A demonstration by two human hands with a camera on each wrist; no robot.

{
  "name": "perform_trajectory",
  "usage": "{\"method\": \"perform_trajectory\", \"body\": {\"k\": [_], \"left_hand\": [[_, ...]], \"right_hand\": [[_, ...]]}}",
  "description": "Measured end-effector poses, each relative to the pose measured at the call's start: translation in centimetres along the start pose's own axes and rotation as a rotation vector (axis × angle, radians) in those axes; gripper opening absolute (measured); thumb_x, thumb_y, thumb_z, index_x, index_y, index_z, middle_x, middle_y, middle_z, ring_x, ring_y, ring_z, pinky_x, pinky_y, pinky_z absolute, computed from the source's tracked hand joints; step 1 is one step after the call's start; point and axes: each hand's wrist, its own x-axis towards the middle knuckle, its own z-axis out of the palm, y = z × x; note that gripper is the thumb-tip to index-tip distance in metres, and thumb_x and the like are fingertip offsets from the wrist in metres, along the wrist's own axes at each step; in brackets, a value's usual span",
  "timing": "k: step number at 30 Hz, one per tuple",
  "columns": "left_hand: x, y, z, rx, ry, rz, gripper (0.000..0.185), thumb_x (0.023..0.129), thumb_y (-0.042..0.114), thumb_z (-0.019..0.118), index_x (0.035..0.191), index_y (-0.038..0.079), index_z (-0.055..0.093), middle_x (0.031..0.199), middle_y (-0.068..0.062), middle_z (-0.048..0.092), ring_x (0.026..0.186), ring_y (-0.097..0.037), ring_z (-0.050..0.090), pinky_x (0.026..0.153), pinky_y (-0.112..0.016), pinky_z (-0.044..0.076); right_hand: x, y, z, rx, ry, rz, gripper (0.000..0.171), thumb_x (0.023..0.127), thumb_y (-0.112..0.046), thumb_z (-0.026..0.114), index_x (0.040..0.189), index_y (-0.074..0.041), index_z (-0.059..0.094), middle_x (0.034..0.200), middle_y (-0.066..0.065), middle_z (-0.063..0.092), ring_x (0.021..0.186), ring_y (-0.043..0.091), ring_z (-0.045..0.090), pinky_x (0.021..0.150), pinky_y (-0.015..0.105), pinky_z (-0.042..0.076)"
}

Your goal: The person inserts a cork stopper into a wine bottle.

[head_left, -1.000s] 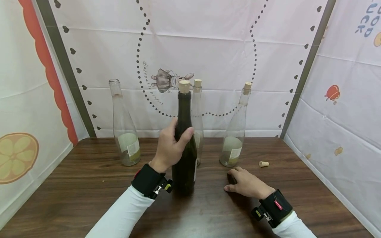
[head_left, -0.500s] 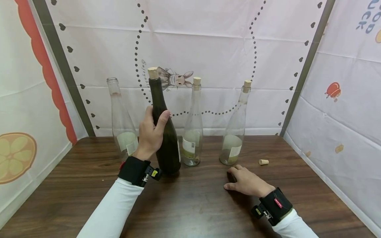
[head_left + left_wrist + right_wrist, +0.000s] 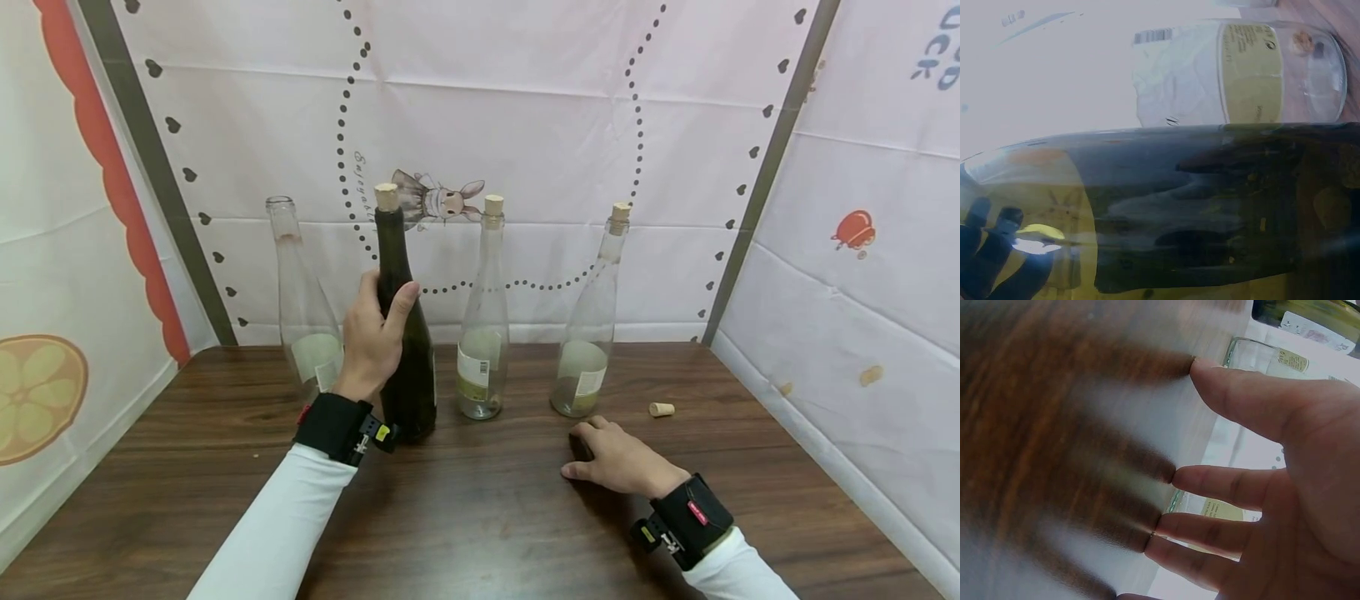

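Note:
My left hand (image 3: 371,346) grips a dark green wine bottle (image 3: 412,383) round its shoulder, the thumb on the near right side. A cork (image 3: 386,197) sits in its mouth, and the bottle stands nearly upright left of centre. In the left wrist view, the dark glass (image 3: 1197,206) fills the lower half, beside a labelled clear bottle (image 3: 1250,75). My right hand (image 3: 626,460) holds nothing. Its fingertips (image 3: 1182,476) touch the tabletop, spread apart in the right wrist view, in front of the right-hand clear bottle (image 3: 588,333).
An uncorked clear bottle (image 3: 300,287) stands at left, partly behind the left hand. The middle clear bottle (image 3: 483,321) and the right one have corks in their necks. A loose cork (image 3: 662,410) lies on the wooden table (image 3: 480,533) at right. Printed cloth (image 3: 540,142) hangs behind.
My left hand has carried the dark bottle left and back, from in front of the middle clear bottle into the row between two clear ones. It has straightened from a tilt. My right hand stays put.

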Motion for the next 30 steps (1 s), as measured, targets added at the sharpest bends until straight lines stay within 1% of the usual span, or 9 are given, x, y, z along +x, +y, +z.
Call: {"method": "perform_trajectory", "body": {"k": [7, 13, 22, 27, 30], "left_hand": [[-0.1, -0.7, 0.1, 0.02, 0.003, 0.008, 0.067, 0.107, 0.059, 0.053, 0.132, -0.003, 0.054, 0.083, -0.014, 0.053, 0.07, -0.028, 0.05, 0.064, -0.042, 0.036], [0.1, -1.2, 0.3, 0.041, 0.02, 0.006, 0.071, 0.106, 0.063, 0.052, 0.132, -0.002, 0.054, 0.085, -0.014, 0.054, 0.071, -0.029, 0.05, 0.065, -0.042, 0.035], [0.3, -1.2, 0.3, 0.045, -0.012, -0.02, 0.068, 0.106, 0.061, 0.054, 0.135, -0.001, 0.052, 0.086, -0.014, 0.054, 0.071, -0.027, 0.049, 0.064, -0.042, 0.036], [0.2, -1.4, 0.3, 0.037, -0.011, -0.031, 0.067, 0.106, 0.06, 0.054, 0.137, 0.001, 0.052, 0.089, -0.014, 0.055, 0.072, -0.027, 0.049, 0.065, -0.041, 0.035], [0.1, -1.5, 0.2, 0.036, -0.001, -0.027, 0.069, 0.106, 0.061, 0.054, 0.142, 0.003, 0.049, 0.098, -0.014, 0.062, 0.073, -0.027, 0.051, 0.066, -0.04, 0.036]], "right_hand": [[0.0, -0.1, 0.0, -0.004, -0.005, 0.002, 0.06, 0.096, -0.036, 0.081, 0.139, 0.002, 0.062, 0.142, 0.023, 0.056, 0.134, 0.044, 0.053, 0.105, 0.059, 0.046], [0.0, 0.0, 0.0, -0.006, -0.004, 0.006, 0.061, 0.096, -0.036, 0.081, 0.14, 0.001, 0.061, 0.143, 0.024, 0.056, 0.134, 0.044, 0.052, 0.105, 0.059, 0.046], [-0.1, 0.1, 0.1, -0.005, -0.002, 0.002, 0.06, 0.097, -0.035, 0.08, 0.14, 0.002, 0.061, 0.143, 0.024, 0.055, 0.133, 0.044, 0.053, 0.104, 0.059, 0.047], [0.0, 0.1, 0.1, -0.015, -0.001, 0.003, 0.06, 0.097, -0.035, 0.08, 0.14, 0.002, 0.061, 0.142, 0.024, 0.056, 0.133, 0.044, 0.053, 0.103, 0.059, 0.047], [0.0, 0.1, 0.1, -0.014, -0.002, 0.004, 0.06, 0.097, -0.036, 0.08, 0.14, 0.002, 0.061, 0.143, 0.024, 0.055, 0.134, 0.045, 0.053, 0.104, 0.059, 0.047]]}}
